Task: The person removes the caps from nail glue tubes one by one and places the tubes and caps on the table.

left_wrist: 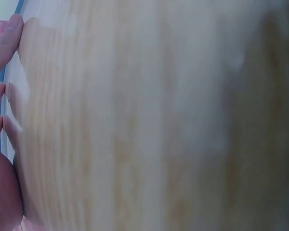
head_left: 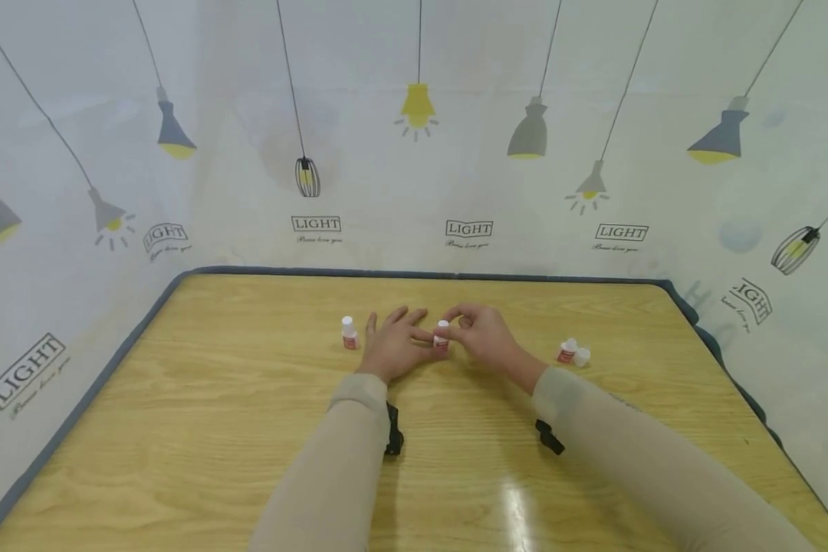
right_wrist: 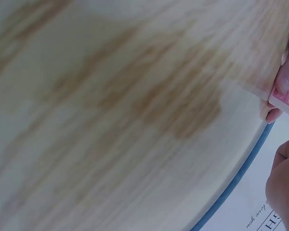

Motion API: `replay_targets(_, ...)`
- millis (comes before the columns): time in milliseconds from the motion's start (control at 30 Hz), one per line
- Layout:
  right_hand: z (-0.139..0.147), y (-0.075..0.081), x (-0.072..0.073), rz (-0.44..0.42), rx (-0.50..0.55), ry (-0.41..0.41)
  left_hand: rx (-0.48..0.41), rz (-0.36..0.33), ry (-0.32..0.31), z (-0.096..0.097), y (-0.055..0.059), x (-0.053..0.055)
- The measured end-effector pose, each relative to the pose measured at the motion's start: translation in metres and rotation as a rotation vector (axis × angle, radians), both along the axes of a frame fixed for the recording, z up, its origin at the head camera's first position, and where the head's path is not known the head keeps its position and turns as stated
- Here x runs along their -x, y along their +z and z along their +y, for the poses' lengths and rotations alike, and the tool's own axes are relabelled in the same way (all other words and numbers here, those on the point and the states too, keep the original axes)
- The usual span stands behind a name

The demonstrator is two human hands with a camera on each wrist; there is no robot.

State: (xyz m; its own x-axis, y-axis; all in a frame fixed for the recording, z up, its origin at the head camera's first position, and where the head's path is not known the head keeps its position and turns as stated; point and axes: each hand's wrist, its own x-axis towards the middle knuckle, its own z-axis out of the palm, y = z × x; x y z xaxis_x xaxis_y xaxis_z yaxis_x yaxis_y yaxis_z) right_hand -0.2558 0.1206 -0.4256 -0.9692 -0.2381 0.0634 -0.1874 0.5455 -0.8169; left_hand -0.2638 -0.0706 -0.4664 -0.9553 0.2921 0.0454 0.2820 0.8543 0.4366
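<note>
While the bottle [head_left: 441, 345] is pinched pretty much upright by the mostly splayed left hand [head_left: 396, 345], its cap [head_left: 443, 324] is gripped from the other side by the curled right hand [head_left: 484, 333].

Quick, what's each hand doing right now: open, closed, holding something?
Left hand: holding a small labelled bottle, other fingers spread.
Right hand: fingertips pinching that bottle's white cap.

White bottles [head_left: 441, 345] with red labels, yellow-brown grained table [head_left: 207, 399]
Table edging [head_left: 685, 307] dark blue; 2 sleeves [head_left: 324, 475] beige; wrist straps [head_left: 394, 435] black; whitish backdrop [head_left: 234, 176] printed with yellow, grey and blue lamps [head_left: 418, 100].
</note>
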Motion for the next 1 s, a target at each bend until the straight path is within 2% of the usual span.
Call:
replay_targets(233,-0.0009,0.0019,0.0022,0.024,-0.035,-0.001,0.017,-0.008,-0.021,-0.0002,0.0018,0.0001)
replay_targets(567,-0.0016,0.0064,0.0022,-0.030,-0.015,0.030,0.015,-0.021,-0.021,-0.0022,0.0043,0.0013)
replay_targets(667,-0.0013,0.0069,0.0021,-0.039,-0.023,0.016,0.009,-0.021,-0.019,-0.0024,0.0038,0.0009)
replay_targets(867,-0.0042,0.0044,0.0019,0.014,-0.051,-0.019,-0.003,-0.014,-0.003,-0.0017,0.0057,-0.0016)
replay_targets(1000,-0.0050,0.0038,0.0002,0.006,-0.041,-0.062,0.013,0.001,-0.009,0.0000,0.0039,-0.0009)
